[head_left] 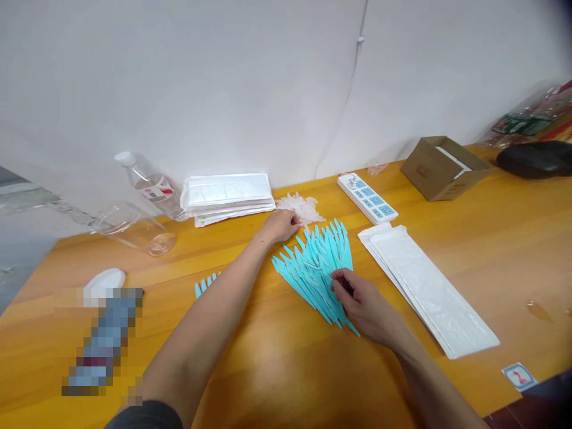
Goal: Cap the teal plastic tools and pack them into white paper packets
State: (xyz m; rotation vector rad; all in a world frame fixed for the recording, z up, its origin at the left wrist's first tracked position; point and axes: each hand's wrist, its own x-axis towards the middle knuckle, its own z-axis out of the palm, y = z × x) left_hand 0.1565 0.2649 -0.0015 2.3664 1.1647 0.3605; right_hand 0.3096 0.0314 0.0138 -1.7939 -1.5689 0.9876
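Observation:
A fanned heap of slim turquoise plastic sticks (pixel 308 268), shaped like eyebrow razors, lies on the table in front of me. My right hand (pixel 357 298) is at the heap's right side, with thumb and fingers pinched on one turquoise stick. Behind the heap is a loose pile of small translucent pinkish-white plastic pieces (pixel 301 207). My left hand (pixel 281 225) reaches to the near edge of that pile, its fingers curled together. What its fingertips hold, if anything, is hidden. More turquoise sticks (pixel 206 282) show partly behind my left forearm.
White flat packets (pixel 227 193) are stacked by the wall, and others (pixel 433 286) lie at right. A bottle (pixel 154 187), a clear jar (pixel 134 229) on its side, a white lid (pixel 105 283), a power strip (pixel 367 198) and a cardboard box (pixel 429 173) stand around. A pixelated object (pixel 105 339) is at left.

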